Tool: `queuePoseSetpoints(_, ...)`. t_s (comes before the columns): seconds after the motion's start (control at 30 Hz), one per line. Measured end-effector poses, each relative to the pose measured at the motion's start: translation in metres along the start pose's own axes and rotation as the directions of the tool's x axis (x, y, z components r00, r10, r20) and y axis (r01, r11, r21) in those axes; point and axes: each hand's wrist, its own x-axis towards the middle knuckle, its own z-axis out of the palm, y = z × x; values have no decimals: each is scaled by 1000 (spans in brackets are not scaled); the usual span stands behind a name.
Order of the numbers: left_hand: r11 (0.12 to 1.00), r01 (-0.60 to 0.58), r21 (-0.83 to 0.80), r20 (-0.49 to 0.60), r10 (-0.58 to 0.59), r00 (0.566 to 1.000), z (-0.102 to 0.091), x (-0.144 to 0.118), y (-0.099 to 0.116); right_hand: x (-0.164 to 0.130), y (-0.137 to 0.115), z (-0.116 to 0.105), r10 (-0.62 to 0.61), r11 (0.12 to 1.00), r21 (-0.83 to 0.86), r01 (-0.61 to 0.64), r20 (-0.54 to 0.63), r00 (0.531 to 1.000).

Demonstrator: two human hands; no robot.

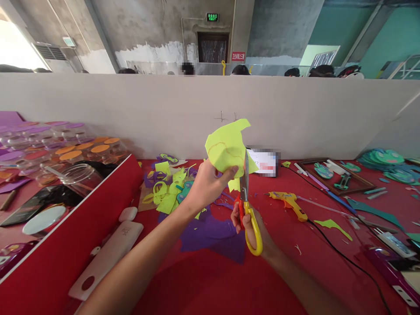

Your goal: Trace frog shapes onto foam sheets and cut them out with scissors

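Observation:
My left hand (210, 181) pinches a lime-green sheet (226, 142), with the thumb in front and the fingers behind. A curved line is drawn across the sheet, and its edge is cut unevenly. My right hand (251, 223) grips a pair of scissors (246, 197) with one red and one yellow handle, blades pointing up. The blades lie at the right side of the sheet, partly overlapping it. Below the hands a purple sheet (210, 236) lies on the red tabletop. Behind my left forearm is a heap of lime-green scraps (167, 192).
A yellow glue gun (290, 203) with a black cord lies to the right. A wooden frame (364, 188) holds teal cutouts. At left, a red divider (78, 232) stands beside a white phone (108, 258) and an earbud case (127, 214). Jars with orange lids (70, 155) stand beyond it.

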Motion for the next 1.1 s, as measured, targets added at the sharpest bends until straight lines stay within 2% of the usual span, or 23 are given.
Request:
queuePoseSetpoints(0.23,1000,12,6,-11,-12,1000,0,0,2,-2,7,-3,3,1000,-23,-3,-8,1000)
queuePoseSetpoints(0.5,997,82,1,-33,-81,996,-1,0,4,-4,8,-5,24,994,-111,-27,-28,999)
queuePoseSetpoints(0.73,993,115,-9,-66,-116,991,-2,0,7,-5,9,-8,10,984,-175,-7,15,1000)
queuePoseSetpoints(1.1,989,144,-24,-107,-146,983,-2,1,5,-6,11,-8,28,991,-132,-26,14,1000)
